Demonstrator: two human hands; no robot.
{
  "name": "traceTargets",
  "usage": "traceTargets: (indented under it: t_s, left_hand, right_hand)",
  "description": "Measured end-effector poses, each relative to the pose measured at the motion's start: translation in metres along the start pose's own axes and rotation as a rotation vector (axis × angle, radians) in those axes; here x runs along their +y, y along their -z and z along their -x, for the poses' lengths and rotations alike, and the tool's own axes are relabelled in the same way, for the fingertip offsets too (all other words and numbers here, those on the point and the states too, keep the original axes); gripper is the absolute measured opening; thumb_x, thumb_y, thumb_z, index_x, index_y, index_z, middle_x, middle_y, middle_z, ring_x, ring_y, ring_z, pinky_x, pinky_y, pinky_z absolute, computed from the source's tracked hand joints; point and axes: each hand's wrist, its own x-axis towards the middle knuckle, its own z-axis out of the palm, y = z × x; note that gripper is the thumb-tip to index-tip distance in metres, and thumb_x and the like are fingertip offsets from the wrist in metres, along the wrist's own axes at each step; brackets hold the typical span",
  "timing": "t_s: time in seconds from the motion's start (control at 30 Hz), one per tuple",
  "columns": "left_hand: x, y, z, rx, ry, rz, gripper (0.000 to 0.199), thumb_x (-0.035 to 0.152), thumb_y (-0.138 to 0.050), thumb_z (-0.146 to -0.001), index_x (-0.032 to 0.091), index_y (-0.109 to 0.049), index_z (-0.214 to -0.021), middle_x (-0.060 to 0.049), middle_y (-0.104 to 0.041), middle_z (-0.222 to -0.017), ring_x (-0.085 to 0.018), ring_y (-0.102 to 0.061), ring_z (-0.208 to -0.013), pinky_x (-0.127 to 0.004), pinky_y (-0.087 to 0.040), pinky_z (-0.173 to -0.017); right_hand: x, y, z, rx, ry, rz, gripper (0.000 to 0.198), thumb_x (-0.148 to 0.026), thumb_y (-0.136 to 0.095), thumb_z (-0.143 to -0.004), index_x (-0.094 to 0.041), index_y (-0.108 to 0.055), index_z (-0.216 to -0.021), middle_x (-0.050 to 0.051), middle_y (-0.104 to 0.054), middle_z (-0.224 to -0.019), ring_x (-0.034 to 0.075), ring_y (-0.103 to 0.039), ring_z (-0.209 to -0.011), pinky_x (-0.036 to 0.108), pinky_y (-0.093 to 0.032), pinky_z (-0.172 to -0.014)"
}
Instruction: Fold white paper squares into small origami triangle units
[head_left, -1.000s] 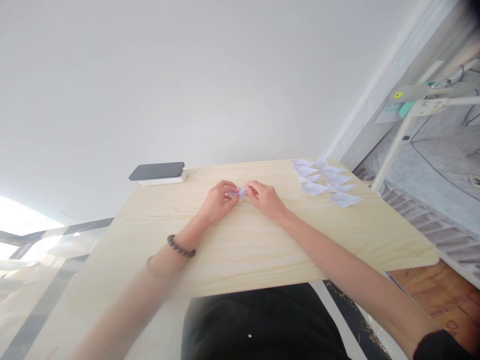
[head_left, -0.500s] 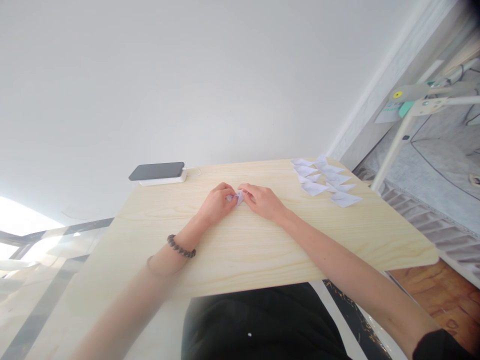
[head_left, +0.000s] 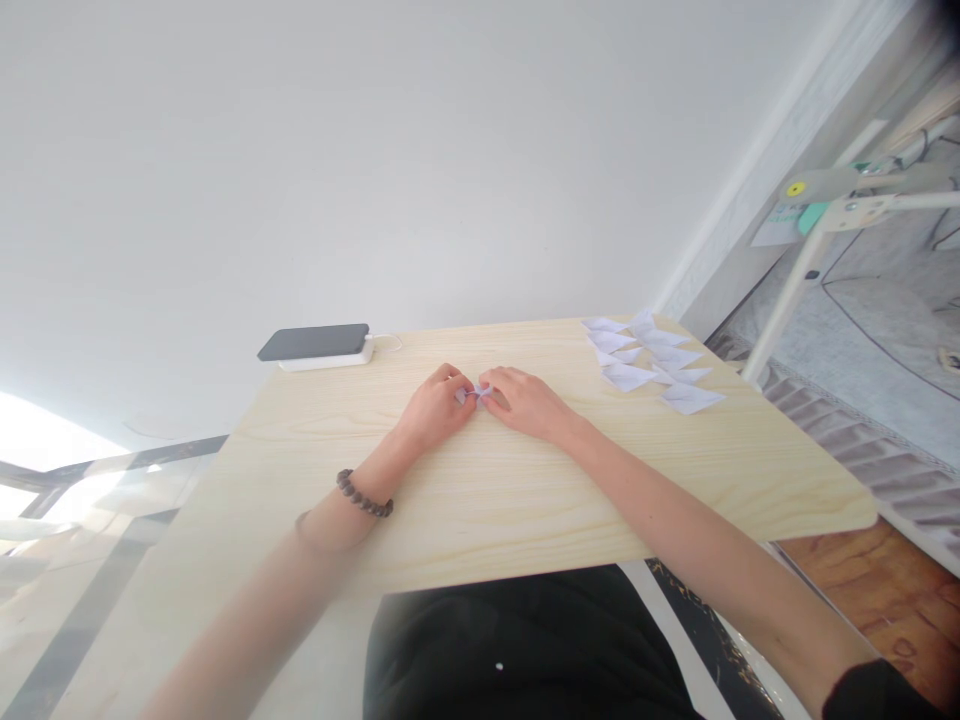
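Note:
Between my two hands, over the middle of the table, is a small piece of folded white paper (head_left: pixel 480 393). My left hand (head_left: pixel 440 405) pinches its left side, with the fingers closed. My right hand (head_left: pixel 525 402) is closed on its right side, thumb and fingers curled round the edge. Fingers cover much of the paper, so its exact shape cannot be made out. To the right of my right hand lie several folded white paper pieces (head_left: pixel 628 376), pointed at the ends and set out in two rows.
A dark phone (head_left: pixel 315 342) rests on a white block (head_left: pixel 328 361) at the table's back left, with a white cable (head_left: pixel 390 340) plugged in. Behind the wooden table (head_left: pixel 525 520) stands a pale wall (head_left: pixel 450 180). A white metal frame (head_left: pixel 795 280) rises beyond the right edge.
The folded paper between my fingers now looks flatter and lower, its upright part less visible. My right fingers have shifted slightly. The paper pieces on the right have not moved.

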Motion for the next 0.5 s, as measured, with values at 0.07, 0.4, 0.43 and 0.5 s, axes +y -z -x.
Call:
traceTargets:
  t_s: [0.07,0.4,0.43,0.5]
  left_hand:
    - [-0.0008,-0.0009,-0.0002,0.0,0.006,-0.014,0.022,0.032,-0.044,-0.079,0.019,-0.062,-0.08,-0.004,-0.055,-0.086,-0.016,-0.056,-0.073,-0.028,-0.044,-0.071]
    - [-0.0012,0.0009,-0.0009,0.002,0.011,0.04,0.021,0.033,-0.047,-0.077,0.02,-0.061,-0.085,-0.002,-0.056,-0.078,-0.013,-0.052,-0.062,-0.026,-0.042,-0.062]
    - [-0.0011,0.0012,-0.001,0.007,0.014,0.047,0.022,0.033,-0.047,-0.077,0.02,-0.062,-0.086,-0.002,-0.056,-0.079,-0.013,-0.052,-0.062,-0.026,-0.042,-0.062]
    - [-0.0014,0.0022,-0.0013,0.012,0.023,0.066,0.023,0.033,-0.047,-0.076,0.02,-0.062,-0.088,-0.003,-0.057,-0.081,-0.012,-0.052,-0.061,-0.026,-0.043,-0.062]
  right_hand:
    - [0.0009,0.0005,0.0003,-0.007,0.022,0.001,0.016,-0.019,-0.041,-0.083,-0.019,-0.05,-0.096,0.005,-0.058,-0.092,0.016,-0.053,-0.088,0.028,-0.04,-0.075]
    - [0.0041,0.0014,0.0005,0.001,0.032,-0.054,0.016,-0.021,-0.038,-0.085,-0.02,-0.051,-0.093,0.003,-0.059,-0.089,0.015,-0.054,-0.081,0.026,-0.039,-0.072]
    - [0.0042,0.0018,0.0005,0.0,0.03,-0.054,0.016,-0.021,-0.038,-0.085,-0.02,-0.051,-0.093,0.003,-0.059,-0.088,0.015,-0.054,-0.081,0.026,-0.039,-0.072]
    - [0.0049,0.0031,0.0007,-0.002,0.023,-0.056,0.016,-0.021,-0.039,-0.084,-0.02,-0.051,-0.094,0.004,-0.059,-0.089,0.015,-0.054,-0.081,0.026,-0.039,-0.072]
